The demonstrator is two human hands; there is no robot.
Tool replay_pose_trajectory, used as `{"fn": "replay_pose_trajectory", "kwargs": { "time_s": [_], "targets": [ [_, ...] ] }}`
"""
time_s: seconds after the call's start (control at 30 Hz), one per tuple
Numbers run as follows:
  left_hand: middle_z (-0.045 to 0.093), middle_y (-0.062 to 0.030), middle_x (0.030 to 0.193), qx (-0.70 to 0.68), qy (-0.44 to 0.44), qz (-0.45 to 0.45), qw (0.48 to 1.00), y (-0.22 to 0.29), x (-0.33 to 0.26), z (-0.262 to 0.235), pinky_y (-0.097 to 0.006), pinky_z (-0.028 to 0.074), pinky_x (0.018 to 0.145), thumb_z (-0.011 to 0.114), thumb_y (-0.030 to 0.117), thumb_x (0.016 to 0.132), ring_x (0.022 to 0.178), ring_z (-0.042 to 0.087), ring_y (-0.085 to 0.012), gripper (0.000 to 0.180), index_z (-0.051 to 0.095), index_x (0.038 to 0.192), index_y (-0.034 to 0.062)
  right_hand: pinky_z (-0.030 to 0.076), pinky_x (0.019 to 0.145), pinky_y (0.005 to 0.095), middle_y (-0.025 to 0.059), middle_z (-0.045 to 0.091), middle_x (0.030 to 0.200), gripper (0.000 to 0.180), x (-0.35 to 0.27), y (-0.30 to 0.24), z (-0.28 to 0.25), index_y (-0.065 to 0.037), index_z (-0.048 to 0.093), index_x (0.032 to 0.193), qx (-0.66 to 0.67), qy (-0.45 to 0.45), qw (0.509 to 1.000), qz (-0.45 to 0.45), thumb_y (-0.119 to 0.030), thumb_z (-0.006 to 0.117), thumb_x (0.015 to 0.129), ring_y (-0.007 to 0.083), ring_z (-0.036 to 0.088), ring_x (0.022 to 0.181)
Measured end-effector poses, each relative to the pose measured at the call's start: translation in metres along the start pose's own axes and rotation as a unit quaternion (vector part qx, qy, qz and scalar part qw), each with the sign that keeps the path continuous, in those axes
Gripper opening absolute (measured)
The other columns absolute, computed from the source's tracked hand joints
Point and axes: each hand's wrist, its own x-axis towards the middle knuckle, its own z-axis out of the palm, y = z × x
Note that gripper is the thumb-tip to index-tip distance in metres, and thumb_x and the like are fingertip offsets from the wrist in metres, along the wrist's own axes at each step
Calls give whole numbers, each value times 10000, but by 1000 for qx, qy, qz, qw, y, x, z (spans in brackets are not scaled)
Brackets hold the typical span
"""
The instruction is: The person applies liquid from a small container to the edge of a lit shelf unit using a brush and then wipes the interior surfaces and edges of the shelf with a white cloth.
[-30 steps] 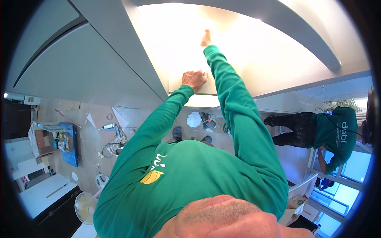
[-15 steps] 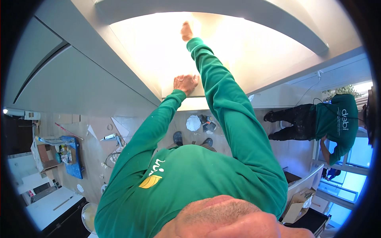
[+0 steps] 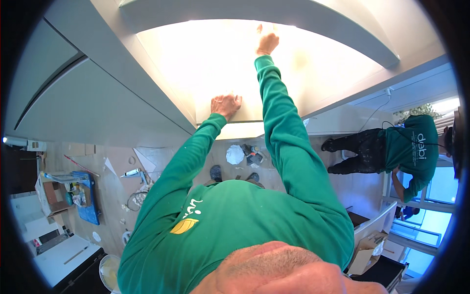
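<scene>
Both my arms, in green sleeves, reach into a brightly lit pale recess. My left hand [image 3: 226, 106] rests on the near part of a pale shelf board [image 3: 252, 113], just past its front edge. Its fingers are curled, and glare hides whatever is under them. Farther in and to the right, my right hand [image 3: 267, 41] is raised close below a curved grey panel [image 3: 259, 11]. That hand is closed, with a digit sticking up toward the panel. The glare washes out anything it may hold.
Tall grey cabinet doors [image 3: 83, 98] stand on the left. A co-worker [image 3: 411, 152] in a green top bends at the right. Below are a blue step stool [image 3: 88, 198], a caulking gun [image 3: 131, 173], a white round item [image 3: 235, 154], tools [image 3: 253, 156] and a cardboard box [image 3: 367, 250].
My right hand has moved to the right and slightly nearer; it was blurred before and is sharper now. My left hand stays at about the same spot on the board.
</scene>
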Motion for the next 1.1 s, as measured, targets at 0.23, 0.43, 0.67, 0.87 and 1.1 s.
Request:
{"fn": "replay_pose_trajectory", "kwargs": {
  "time_s": [0.23, 0.43, 0.67, 0.87, 1.1],
  "targets": [
    [687, -191, 746, 9, -2, -2, 1000, 4, 1, -1, -465, 537, 699, 514, 385, 876, 708, 681, -365, 387, 701, 876, 46, 414, 529, 426, 156, 606, 548, 157, -42, 50, 31, -86, 624, 517, -214, -125, 969, -8, -102, 623, 674, 324, 613, 545],
    [686, -202, 746, 8, -13, 5, 1000, 8, 2, 2, -472, 539, 700, 506, 380, 886, 718, 682, -375, 382, 700, 875, 52, 459, 538, 447, 183, 614, 588, 199, -33, 47, 6, -52, 624, 570, -176, -181, 967, -19, -130, 580, 747, 351, 626, 559],
    [678, -191, 721, 0, -58, -10, 998, -14, -1, 3, -469, 525, 721, 496, 422, 885, 711, 675, -375, 440, 692, 779, 42, 488, 698, 367, 192, 666, 860, 86, -62, -9, -143, 69, 645, 882, 151, -183, 965, 114, 3, 605, 844, 305, 639, 757],
    [677, -197, 740, -33, -13, 4, 999, 0, -1, 5, -459, 513, 752, 441, 408, 916, 726, 667, -373, 480, 714, 786, 35, 497, 754, 249, 101, 690, 946, 233, -111, -1, -262, 117, 652, 1073, 268, -283, 835, 388, -36, 625, 900, 104, 617, 868],
    [634, -163, 1239, -302, -74, 119, 943, 0, -22, 0, -394, 497, 930, 629, 283, 889, 1105, 626, -307, 436, 591, 1271, 77, 491, 757, 231, 90, 689, 992, 328, -131, -15, -254, 57, 618, 1221, 280, -283, 820, 411, -54, 622, 913, 99, 607, 860]
  ]
}}
